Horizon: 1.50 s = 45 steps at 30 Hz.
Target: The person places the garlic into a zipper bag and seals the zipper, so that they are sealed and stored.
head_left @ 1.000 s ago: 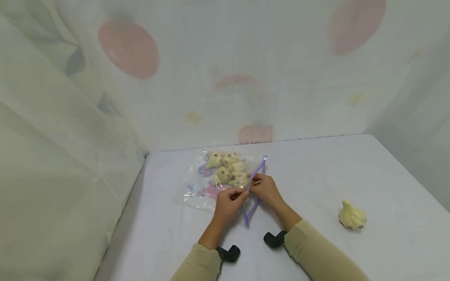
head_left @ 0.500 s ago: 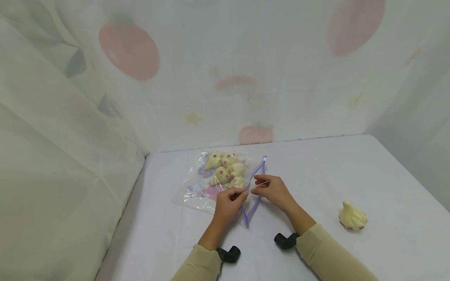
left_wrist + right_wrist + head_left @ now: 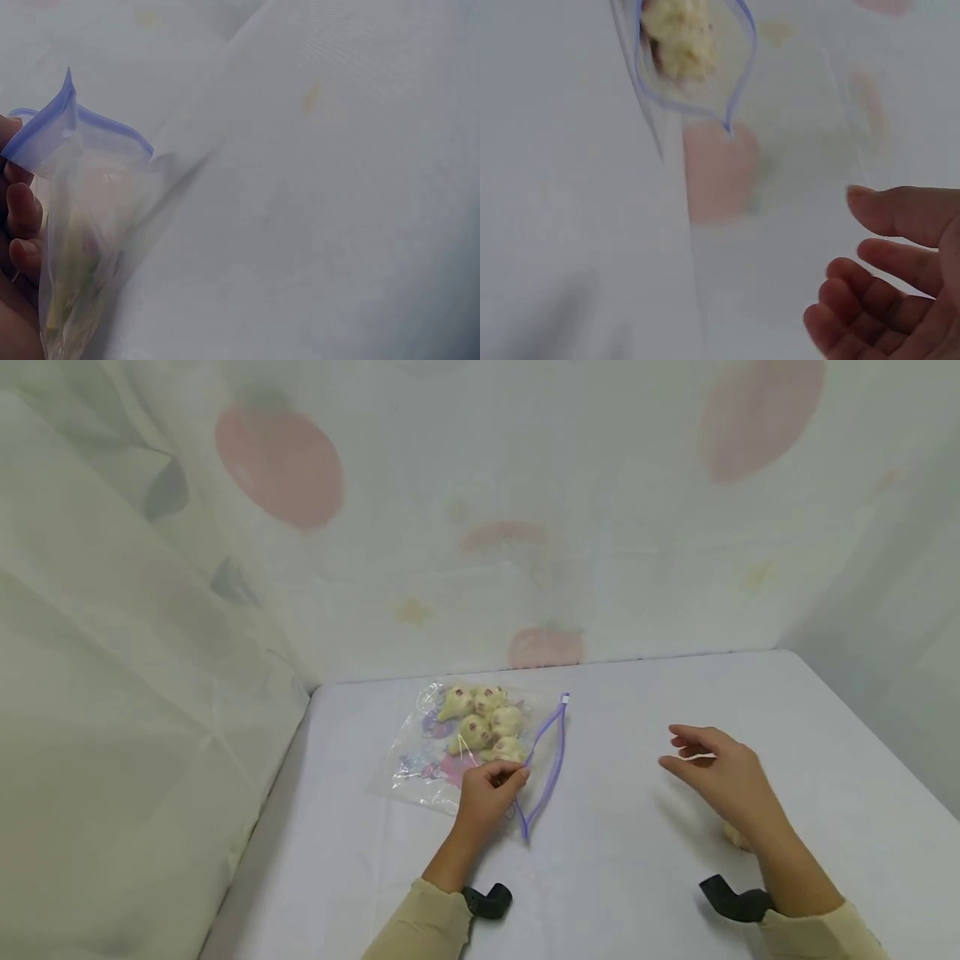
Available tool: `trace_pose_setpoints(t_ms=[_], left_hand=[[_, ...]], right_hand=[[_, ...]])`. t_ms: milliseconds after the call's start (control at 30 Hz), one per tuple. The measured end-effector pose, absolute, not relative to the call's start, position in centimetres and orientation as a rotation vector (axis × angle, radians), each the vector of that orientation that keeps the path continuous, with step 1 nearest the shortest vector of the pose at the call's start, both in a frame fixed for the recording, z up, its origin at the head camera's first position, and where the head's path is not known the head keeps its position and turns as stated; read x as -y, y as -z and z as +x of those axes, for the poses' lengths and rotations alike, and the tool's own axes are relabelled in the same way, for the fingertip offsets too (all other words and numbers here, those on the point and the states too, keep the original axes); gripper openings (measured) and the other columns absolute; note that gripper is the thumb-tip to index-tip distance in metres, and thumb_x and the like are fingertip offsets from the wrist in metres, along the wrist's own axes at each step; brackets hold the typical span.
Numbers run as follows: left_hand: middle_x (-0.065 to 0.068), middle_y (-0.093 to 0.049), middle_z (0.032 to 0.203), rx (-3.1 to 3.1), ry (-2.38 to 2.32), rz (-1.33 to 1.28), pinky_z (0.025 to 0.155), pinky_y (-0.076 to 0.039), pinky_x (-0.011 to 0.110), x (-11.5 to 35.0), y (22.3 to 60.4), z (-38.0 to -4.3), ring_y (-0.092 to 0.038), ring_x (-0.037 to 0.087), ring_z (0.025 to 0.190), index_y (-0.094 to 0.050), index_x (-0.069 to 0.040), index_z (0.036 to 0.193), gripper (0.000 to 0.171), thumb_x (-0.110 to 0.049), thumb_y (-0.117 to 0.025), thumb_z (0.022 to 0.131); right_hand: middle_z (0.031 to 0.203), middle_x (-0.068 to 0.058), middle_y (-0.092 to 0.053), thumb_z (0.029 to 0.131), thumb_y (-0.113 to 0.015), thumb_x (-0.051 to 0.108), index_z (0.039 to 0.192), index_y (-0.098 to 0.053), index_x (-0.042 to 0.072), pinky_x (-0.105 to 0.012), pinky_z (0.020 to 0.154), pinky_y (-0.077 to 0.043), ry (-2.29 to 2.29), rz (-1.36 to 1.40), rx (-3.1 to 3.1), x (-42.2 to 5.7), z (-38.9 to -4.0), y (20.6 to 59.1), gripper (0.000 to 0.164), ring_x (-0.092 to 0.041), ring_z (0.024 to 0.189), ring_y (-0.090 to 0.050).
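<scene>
A clear zip bag (image 3: 411,781) with a purple zip edge lies on the table, its mouth spread apart on the right. Several garlic bulbs (image 3: 474,732) are inside it. My left hand (image 3: 483,797) pinches the near lip of the mouth between thumb and fingers. In the left wrist view, the fingers (image 3: 24,210) sit at the bag's purple edge. Well to the right of the bag, my right hand (image 3: 723,777) is raised above the table, holding nothing, thumb and fingers apart. A single garlic bulb (image 3: 735,837) lies under that wrist, mostly hidden by it.
The white-covered table (image 3: 622,860) meets a patterned cloth backdrop (image 3: 637,568) behind. More cloth (image 3: 135,710) hangs along the left side. A small white slider (image 3: 566,698) is at the far end of the bag's zip.
My right hand has left the bag's mouth and moved right, over toward the lone garlic bulb, now partly covering it. My left hand keeps its place on the bag.
</scene>
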<state>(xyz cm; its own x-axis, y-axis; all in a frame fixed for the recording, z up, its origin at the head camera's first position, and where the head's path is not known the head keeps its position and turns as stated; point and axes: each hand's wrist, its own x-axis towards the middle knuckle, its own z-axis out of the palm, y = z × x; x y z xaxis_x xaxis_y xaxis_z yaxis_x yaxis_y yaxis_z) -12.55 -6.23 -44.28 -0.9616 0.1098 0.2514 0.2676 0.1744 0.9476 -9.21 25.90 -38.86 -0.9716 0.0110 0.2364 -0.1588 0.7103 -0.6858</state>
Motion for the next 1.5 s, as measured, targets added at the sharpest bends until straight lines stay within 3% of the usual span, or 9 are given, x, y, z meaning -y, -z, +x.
trace_pose_setpoints(t_ms=[133,233,300,433,600,700,1033,1267,1500], left_hand=[[0.02,-0.071,0.08,2.307,1.914,-0.364,0.059,-0.045,0.016,6.2,44.3,-12.6,-0.054,0.002,0.064,-0.075,0.005,0.09,0.009,-0.003,-0.073,0.086],[0.02,-0.071,0.08,2.307,1.909,-0.37,0.059,-0.045,0.016,6.1,44.2,-12.6,-0.054,0.002,0.064,-0.075,0.005,0.09,0.01,-0.003,-0.073,0.086],[0.021,-0.071,0.08,2.308,1.902,-0.381,0.058,-0.045,0.016,6.2,44.2,-12.6,-0.053,0.002,0.064,-0.075,0.006,0.09,0.01,-0.003,-0.073,0.086],[0.021,-0.071,0.08,2.306,1.891,-0.405,0.058,-0.044,0.016,6.2,44.2,-12.6,-0.053,0.002,0.063,-0.074,0.007,0.091,0.011,-0.003,-0.073,0.087],[0.02,-0.071,0.08,2.31,1.899,-0.373,0.058,-0.045,0.016,6.2,44.6,-12.3,-0.053,0.002,0.063,-0.075,0.005,0.09,0.009,-0.003,-0.073,0.086],[0.019,-0.071,0.08,2.316,1.909,-0.357,0.058,-0.045,0.017,6.2,44.7,-12.2,-0.053,0.002,0.063,-0.075,0.005,0.09,0.009,-0.003,-0.073,0.086],[0.018,-0.072,0.082,2.312,1.933,-0.35,0.059,-0.046,0.017,6.1,44.2,-12.6,-0.054,0.003,0.065,-0.075,0.004,0.092,0.01,-0.004,-0.073,0.086],[0.019,-0.072,0.083,2.306,1.917,-0.381,0.059,-0.046,0.017,6.3,44.3,-12.8,-0.054,0.002,0.064,-0.075,0.005,0.092,0.011,-0.005,-0.074,0.086],[0.021,-0.071,0.083,2.298,1.911,-0.383,0.058,-0.045,0.016,6.3,44.3,-12.6,-0.053,0.002,0.064,-0.075,0.006,0.091,0.01,-0.003,-0.074,0.086]], right_hand=[[0.122,-0.019,-0.061,0.088,-0.074,0.039,0.134,-0.057,0.004,-0.034,0.079,-0.053,-0.91,0.053,2.816,-29.3,-7.3,38.6,0.061,-0.038,0.101,-0.062],[0.133,-0.025,-0.051,0.088,-0.07,0.049,0.141,-0.048,0.002,-0.055,0.079,-0.049,-0.856,0.0,2.967,-31.7,-6.1,38.8,0.074,-0.046,0.109,-0.055],[0.138,-0.028,-0.045,0.089,-0.068,0.051,0.145,-0.042,0.002,-0.059,0.077,-0.048,-0.853,-0.022,3.051,-33.1,-5.5,39.1,0.079,-0.048,0.113,-0.05],[0.14,-0.031,-0.043,0.089,-0.067,0.052,0.146,-0.039,0.0,-0.055,0.073,-0.049,-0.875,-0.042,3.156,-34.8,-4.7,40.1,0.082,-0.048,0.114,-0.05],[0.126,-0.025,-0.059,0.084,-0.074,0.049,0.141,-0.047,0.001,-0.04,0.067,-0.05,-0.913,0.01,3.2,-35.0,-4.4,41.6,0.079,-0.038,0.103,-0.06],[0.119,-0.021,-0.064,0.08,-0.078,0.048,0.136,-0.052,0.0,-0.036,0.066,-0.049,-0.913,0.01,3.196,-34.5,-4.6,42.2,0.078,-0.033,0.099,-0.063],[0.128,-0.028,-0.058,0.078,-0.079,0.049,0.127,-0.056,0.003,-0.051,0.074,-0.054,-1.033,0.004,3.12,-31.3,-7.4,42.6,0.071,-0.046,0.111,-0.058],[0.135,-0.027,-0.053,0.081,-0.079,0.041,0.128,-0.055,0.007,-0.05,0.08,-0.054,-1.196,0.047,3.056,-28.7,-10.4,43.3,0.063,-0.046,0.117,-0.055],[0.131,-0.025,-0.057,0.084,-0.077,0.035,0.129,-0.055,0.007,-0.048,0.086,-0.052,-1.287,0.08,2.981,-27.1,-12.6,44.5,0.057,-0.042,0.118,-0.056]])
